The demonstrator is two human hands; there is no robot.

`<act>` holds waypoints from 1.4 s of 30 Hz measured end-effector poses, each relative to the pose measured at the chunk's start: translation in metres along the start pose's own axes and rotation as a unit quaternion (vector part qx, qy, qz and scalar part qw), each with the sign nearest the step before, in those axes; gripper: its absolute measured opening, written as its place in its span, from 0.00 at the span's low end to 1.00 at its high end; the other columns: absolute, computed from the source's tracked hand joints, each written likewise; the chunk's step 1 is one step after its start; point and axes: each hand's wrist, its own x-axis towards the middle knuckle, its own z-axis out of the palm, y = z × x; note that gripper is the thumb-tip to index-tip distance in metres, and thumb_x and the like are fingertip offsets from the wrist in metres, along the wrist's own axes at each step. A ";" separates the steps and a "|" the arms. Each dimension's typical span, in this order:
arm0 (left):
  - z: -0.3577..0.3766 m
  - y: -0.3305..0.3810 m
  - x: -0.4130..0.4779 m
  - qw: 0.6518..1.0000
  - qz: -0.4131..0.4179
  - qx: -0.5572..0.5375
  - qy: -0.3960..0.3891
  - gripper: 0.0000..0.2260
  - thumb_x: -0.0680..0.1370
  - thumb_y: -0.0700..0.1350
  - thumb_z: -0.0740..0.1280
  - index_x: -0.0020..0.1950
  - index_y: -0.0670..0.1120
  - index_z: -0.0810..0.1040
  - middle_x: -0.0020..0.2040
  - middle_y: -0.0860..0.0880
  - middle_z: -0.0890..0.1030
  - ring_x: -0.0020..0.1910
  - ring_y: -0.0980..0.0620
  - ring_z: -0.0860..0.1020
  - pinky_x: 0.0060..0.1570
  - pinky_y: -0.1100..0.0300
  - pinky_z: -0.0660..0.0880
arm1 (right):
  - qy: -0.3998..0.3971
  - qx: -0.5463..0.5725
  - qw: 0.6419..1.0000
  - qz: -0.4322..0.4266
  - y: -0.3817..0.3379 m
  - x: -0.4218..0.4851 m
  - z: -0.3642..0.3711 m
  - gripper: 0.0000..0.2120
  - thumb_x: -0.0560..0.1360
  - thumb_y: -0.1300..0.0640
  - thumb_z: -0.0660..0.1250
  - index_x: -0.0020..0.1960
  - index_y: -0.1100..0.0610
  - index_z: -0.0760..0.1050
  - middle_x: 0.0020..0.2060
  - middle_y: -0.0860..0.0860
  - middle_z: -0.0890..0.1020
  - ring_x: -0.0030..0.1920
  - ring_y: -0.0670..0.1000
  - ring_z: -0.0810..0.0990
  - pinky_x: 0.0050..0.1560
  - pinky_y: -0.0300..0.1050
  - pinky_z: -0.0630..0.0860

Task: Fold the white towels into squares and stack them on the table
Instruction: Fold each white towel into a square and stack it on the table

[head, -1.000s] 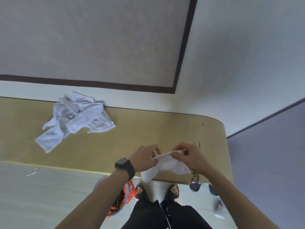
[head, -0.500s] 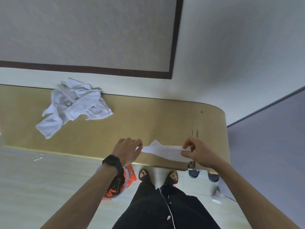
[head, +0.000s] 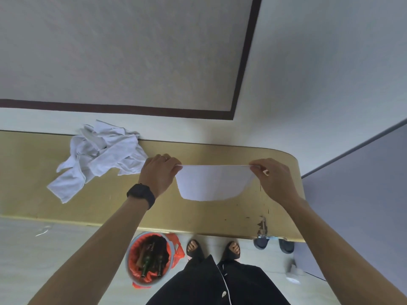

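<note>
On the left part of the long tan wooden table [head: 33, 183], against its far edge, lies a crumpled heap of white cloth towels [head: 99, 157], loose and unfolded, presumably waiting their turn within easy reach; no folded stack shows on the table, so the task looks to be at an early stage; just right of the heap, above the table's middle, the left hand [head: 159, 172], a black band [head: 141, 194] on its wrist, pinches one top corner of a single thin white towel [head: 212, 183], fingers curled down over the hem; the towel is pulled taut along its upper edge between the two hands and hangs as a shallow curved sheet over the table top, though whether it touches I cannot tell; holding it by both corners likely serves to smooth out creases and square the edges before the first fold; toward the table's right end, the right hand [head: 273, 179] pinches the opposite corner between thumb and curled fingers, level with the left so the hem runs straight; below the table's near edge, on the floor, stands a round bin with a red liner [head: 149, 258], holding dark bottles
</note>
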 end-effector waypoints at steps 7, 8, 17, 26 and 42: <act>-0.007 -0.017 0.005 0.989 0.049 0.002 0.136 0.10 0.78 0.50 0.66 0.48 0.50 0.86 0.43 0.50 0.84 0.42 0.44 0.81 0.47 0.52 0.74 | 0.078 -0.028 0.996 -0.030 -0.009 0.001 0.010 0.07 0.78 0.57 0.69 0.55 0.54 0.83 0.48 0.47 0.85 0.49 0.48 0.79 0.50 0.41 0.74; -0.002 -0.019 -0.001 0.990 0.051 0.000 0.134 0.12 0.77 0.51 0.64 0.48 0.50 0.86 0.42 0.50 0.84 0.42 0.45 0.81 0.45 0.52 0.75 | 0.071 -0.036 0.996 -0.027 -0.006 -0.004 0.016 0.07 0.78 0.57 0.69 0.55 0.54 0.83 0.49 0.47 0.84 0.49 0.48 0.79 0.51 0.40 0.73; 0.093 -0.030 -0.099 0.998 0.000 -0.011 -0.070 0.08 0.70 0.46 0.78 0.47 0.56 0.86 0.41 0.54 0.85 0.40 0.47 0.82 0.43 0.54 0.77 | -0.150 -0.068 0.974 0.153 0.050 -0.096 0.100 0.09 0.80 0.52 0.66 0.57 0.50 0.83 0.54 0.46 0.82 0.56 0.50 0.76 0.52 0.41 0.67; 0.129 -0.037 -0.149 0.980 0.012 -0.017 -0.199 0.14 0.69 0.42 0.80 0.52 0.54 0.86 0.47 0.55 0.85 0.43 0.50 0.82 0.39 0.56 0.81 | -0.220 -0.050 0.945 0.235 0.062 -0.149 0.135 0.12 0.81 0.51 0.63 0.60 0.49 0.82 0.56 0.46 0.81 0.56 0.49 0.77 0.59 0.44 0.72; 0.174 -0.040 -0.026 0.908 -0.276 -0.266 -0.171 0.07 0.79 0.50 0.67 0.53 0.55 0.85 0.47 0.53 0.84 0.48 0.52 0.81 0.50 0.58 0.76 | -0.092 0.025 0.945 0.312 0.090 -0.044 0.169 0.11 0.80 0.55 0.65 0.59 0.50 0.82 0.52 0.48 0.85 0.47 0.46 0.77 0.48 0.36 0.66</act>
